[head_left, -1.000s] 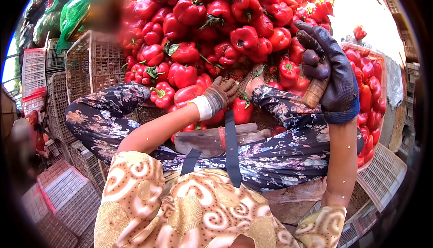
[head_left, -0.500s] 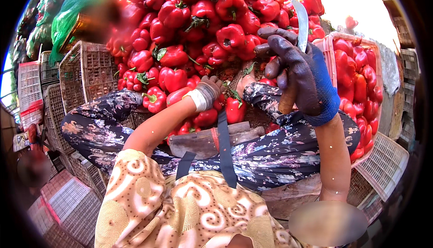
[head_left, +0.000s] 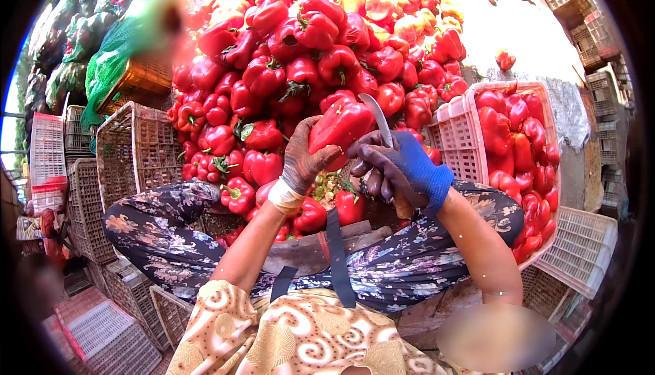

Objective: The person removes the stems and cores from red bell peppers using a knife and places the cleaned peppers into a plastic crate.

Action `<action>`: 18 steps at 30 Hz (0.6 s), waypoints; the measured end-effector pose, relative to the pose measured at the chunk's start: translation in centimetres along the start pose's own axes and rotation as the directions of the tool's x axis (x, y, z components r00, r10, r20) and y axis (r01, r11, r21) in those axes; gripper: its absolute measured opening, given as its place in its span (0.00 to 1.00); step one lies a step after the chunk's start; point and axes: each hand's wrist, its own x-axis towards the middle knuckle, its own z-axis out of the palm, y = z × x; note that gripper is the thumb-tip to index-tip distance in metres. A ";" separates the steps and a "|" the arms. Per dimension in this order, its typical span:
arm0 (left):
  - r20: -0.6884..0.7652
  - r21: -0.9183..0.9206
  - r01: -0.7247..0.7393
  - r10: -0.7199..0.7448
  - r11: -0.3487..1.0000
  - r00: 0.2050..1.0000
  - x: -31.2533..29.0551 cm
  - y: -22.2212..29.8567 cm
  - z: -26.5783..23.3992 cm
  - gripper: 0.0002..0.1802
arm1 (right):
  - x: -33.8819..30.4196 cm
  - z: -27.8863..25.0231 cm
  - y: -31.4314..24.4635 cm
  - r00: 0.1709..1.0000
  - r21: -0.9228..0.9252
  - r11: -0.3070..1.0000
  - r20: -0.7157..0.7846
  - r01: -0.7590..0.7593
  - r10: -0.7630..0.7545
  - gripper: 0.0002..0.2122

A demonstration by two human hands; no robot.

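My left hand (head_left: 307,161), in a worn glove with a white wrist band, is wrapped round a red bell pepper (head_left: 341,127) raised in front of the heap. In my right hand (head_left: 402,170), gloved in blue with a dark coated palm, is a knife (head_left: 377,117) with a curved blade and wooden handle. Its blade points up and away, right beside the held pepper; I cannot tell whether it touches. Behind both hands rises a large heap of red bell peppers (head_left: 266,75). A few more peppers and green scraps lie below, between my legs.
To the right stands a pink plastic crate (head_left: 454,133) filled with red peppers. Worn plastic crates (head_left: 112,146) are stacked at the left, near green netting (head_left: 112,61) and bulging net sacks (head_left: 61,27). A pale crate (head_left: 580,245) lies at the lower right.
My left hand has come up from the low peppers and now holds one. My right hand has moved left and lower with the knife, up to that pepper. The view has shifted slightly.
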 end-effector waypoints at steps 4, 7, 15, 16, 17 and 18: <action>-0.139 0.011 -0.049 0.050 0.999 0.989 -0.1 0.5 1.9 0.42 | 0.3 0.1 0.4 0.999 0.050 0.998 0.013 0.044 -0.045 0.09; -0.213 0.096 -0.089 0.108 0.991 0.971 -0.1 1.2 2.6 0.39 | 0.2 0.3 0.3 0.997 0.080 0.994 0.010 0.073 -0.074 0.08; -0.272 -0.068 -0.034 0.014 0.997 0.962 -0.2 2.4 4.2 0.35 | 0.5 1.1 0.8 0.993 0.131 0.984 -0.027 0.118 -0.115 0.08; -0.278 -0.097 -0.037 0.008 0.995 0.961 -0.3 2.8 4.5 0.35 | 0.6 1.1 0.8 0.993 0.117 0.986 -0.033 0.120 -0.117 0.08; -0.282 -0.126 -0.042 0.004 0.991 0.959 -0.3 3.3 4.8 0.35 | 0.6 1.1 0.7 0.992 0.102 0.987 -0.040 0.124 -0.121 0.08; -0.286 -0.155 -0.046 0.000 0.987 0.958 -0.3 3.6 4.9 0.36 | 0.6 1.1 0.6 0.991 0.088 0.988 -0.047 0.128 -0.124 0.08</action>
